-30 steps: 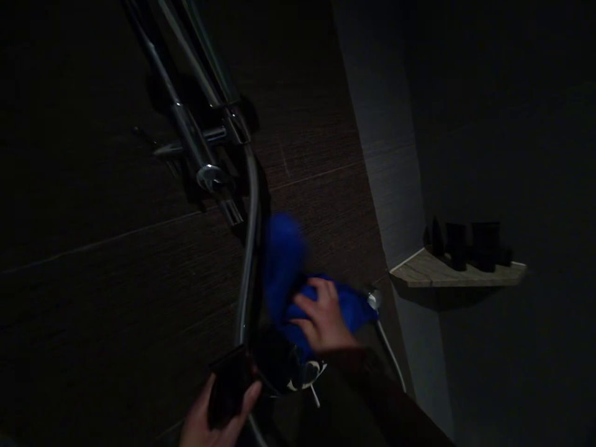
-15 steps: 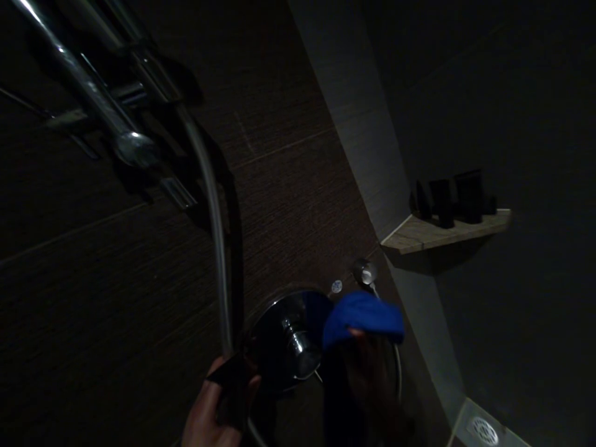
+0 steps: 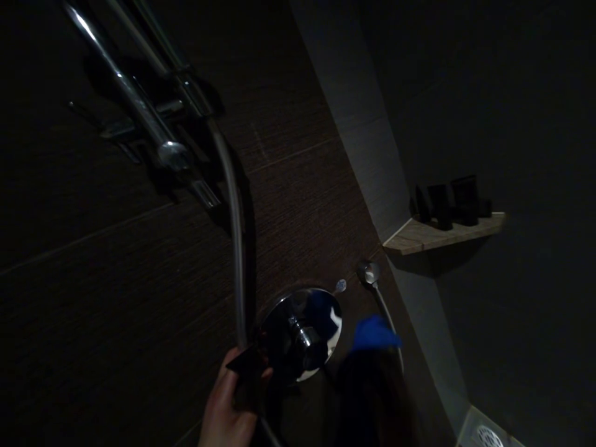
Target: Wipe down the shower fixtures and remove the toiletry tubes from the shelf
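In a dim shower, my left hand (image 3: 227, 411) at the bottom edge grips a dark flat object (image 3: 243, 371) right beside the chrome hose (image 3: 237, 248). Just right of it, the round chrome valve plate (image 3: 321, 304) with its knob (image 3: 305, 340) sits on the dark brown tiled wall. My right hand (image 3: 370, 375) is in deep shadow at the lower right of the plate and holds a blue cloth (image 3: 374, 333), which is off the plate; its fingers are hard to make out.
A chrome shower rail with a bracket (image 3: 139, 112) runs across the upper left. A hose outlet (image 3: 367, 272) sits near the wall corner. A corner shelf (image 3: 419, 239) carries several dark bottles (image 3: 449, 202). A floor drain (image 3: 488, 436) shows at the bottom right.
The blue cloth has come down off the wall and away from the valve plate to the lower right. The plate is now uncovered. My left hand has stayed low, still gripping the dark object.
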Tool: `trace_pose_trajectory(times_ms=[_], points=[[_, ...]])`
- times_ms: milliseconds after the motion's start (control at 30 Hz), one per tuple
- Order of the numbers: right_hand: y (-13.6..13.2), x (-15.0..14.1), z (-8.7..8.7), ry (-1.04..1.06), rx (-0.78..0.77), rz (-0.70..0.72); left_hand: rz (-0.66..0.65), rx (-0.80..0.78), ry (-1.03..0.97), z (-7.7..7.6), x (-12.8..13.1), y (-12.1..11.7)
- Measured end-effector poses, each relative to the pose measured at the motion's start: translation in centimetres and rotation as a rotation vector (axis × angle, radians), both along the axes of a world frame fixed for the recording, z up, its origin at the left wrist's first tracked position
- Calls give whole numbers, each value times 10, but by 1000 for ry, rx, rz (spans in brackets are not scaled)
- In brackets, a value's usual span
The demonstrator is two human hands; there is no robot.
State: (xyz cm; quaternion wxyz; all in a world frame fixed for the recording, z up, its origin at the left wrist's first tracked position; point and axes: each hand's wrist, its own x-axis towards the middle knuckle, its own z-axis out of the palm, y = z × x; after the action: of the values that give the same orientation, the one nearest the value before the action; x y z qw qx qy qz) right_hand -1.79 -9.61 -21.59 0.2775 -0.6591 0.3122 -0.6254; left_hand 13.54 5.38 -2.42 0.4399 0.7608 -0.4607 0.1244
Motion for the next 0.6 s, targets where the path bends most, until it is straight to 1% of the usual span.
trace_pose_trajectory(times_ms=[67, 100, 133, 167, 200, 233, 300, 333, 367, 400, 433, 467, 500, 533, 567, 600], points=[[-15, 6, 69, 28, -233, 119, -24, 14, 6, -7, 9, 3], [-20, 14, 97, 65, -382, 237, -19, 15, 3, -11, 13, 4], [-23, 23, 115, 74, -510, 332, -15, 15, -4, -14, 15, 5], [-24, 33, 122, 83, -493, 370, -15, 11, -16, -16, 16, 4], [-21, 41, 116, 35, -430, 336, -30, 0, -22, -17, 16, 3], [-16, 46, 99, -12, -332, 270, -64, -7, -14, -16, 14, 2], [-2, 43, 54, -54, -119, 99, -125, -40, 38, -11, 6, 0], [6, 36, 34, -21, -60, 54, -135, -61, 68, -7, 0, 0], [12, 27, 22, 16, -38, 37, -128, -80, 93, -2, -5, 3], [16, 19, 21, 53, -47, 46, -111, -87, 114, 3, -11, 7], [20, 13, 31, 76, -80, 78, -85, -90, 128, 8, -16, 14], [23, 12, 51, 82, -125, 114, -58, -91, 144, 13, -19, 21], [25, 15, 78, 80, -172, 150, -39, -89, 164, 18, -21, 30], [28, 23, 109, 79, -210, 180, -26, -85, 190, 21, -20, 40], [31, 35, 140, 79, -248, 208, -5, -85, 212, 24, -18, 48], [35, 49, 167, 77, -287, 239, 32, -96, 226, 26, -13, 56]])
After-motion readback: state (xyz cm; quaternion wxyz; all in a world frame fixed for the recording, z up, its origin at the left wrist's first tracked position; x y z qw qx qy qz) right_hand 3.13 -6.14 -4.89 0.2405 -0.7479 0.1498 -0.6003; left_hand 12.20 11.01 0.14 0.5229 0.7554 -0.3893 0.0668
